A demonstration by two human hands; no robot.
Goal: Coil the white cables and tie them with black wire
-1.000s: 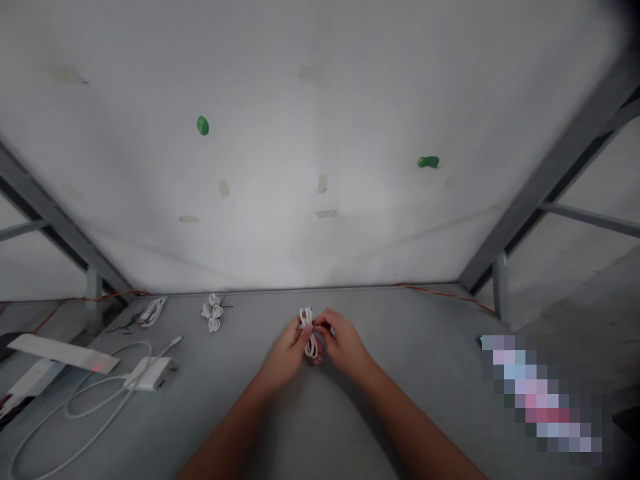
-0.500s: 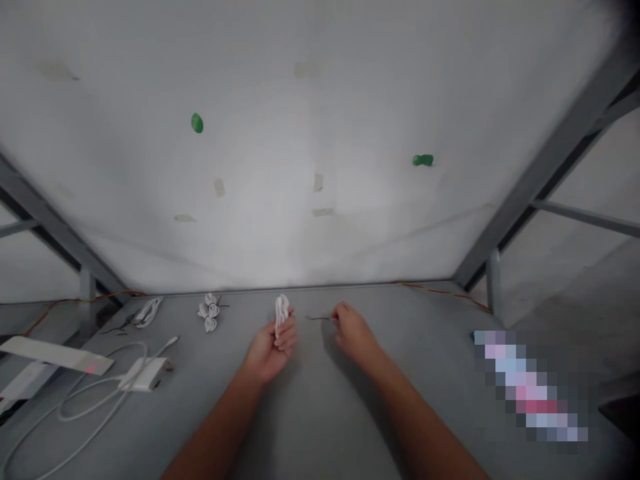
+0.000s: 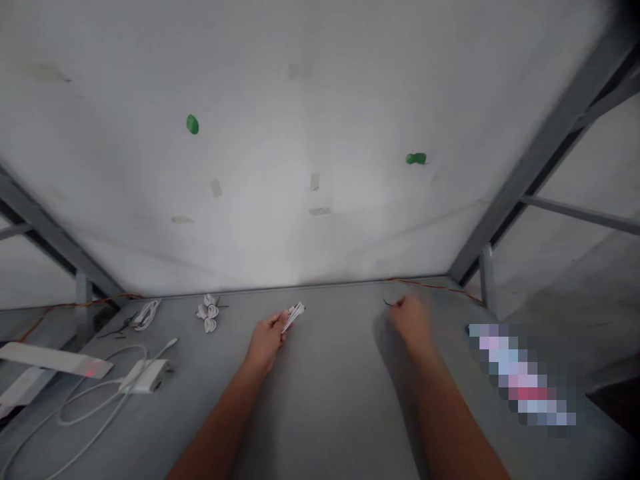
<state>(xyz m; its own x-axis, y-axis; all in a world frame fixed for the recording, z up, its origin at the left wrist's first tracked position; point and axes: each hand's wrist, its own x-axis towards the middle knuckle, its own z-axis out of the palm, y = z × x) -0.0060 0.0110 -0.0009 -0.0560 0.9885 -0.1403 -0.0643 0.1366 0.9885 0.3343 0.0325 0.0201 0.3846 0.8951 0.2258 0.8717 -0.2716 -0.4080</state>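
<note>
My left hand (image 3: 266, 339) is closed around a folded bundle of white cable (image 3: 294, 317), which tilts up to the right above the grey table (image 3: 325, 400). Off to the right, my right hand (image 3: 411, 327) pinches a short, thin black twist tie (image 3: 387, 303) whose end sticks out leftward from the fingertips. A gap of bare tabletop separates the hands. Left of my left hand lie white cables bundled with a dark tie (image 3: 209, 313), and beyond them a looped white cable (image 3: 147, 315) with dark ties beside it.
A white power adapter (image 3: 145, 376) with a long loose cord lies at the left, near a white lamp-like bar (image 3: 55, 360). On the right is a pixelated object (image 3: 523, 377). A white wall panel (image 3: 310, 253) rises behind the table between grey metal posts (image 3: 486, 277).
My right hand has moved right, away from my left hand, carrying the black twist tie. In my left hand the white cable bundle has turned from upright to slanting right.
</note>
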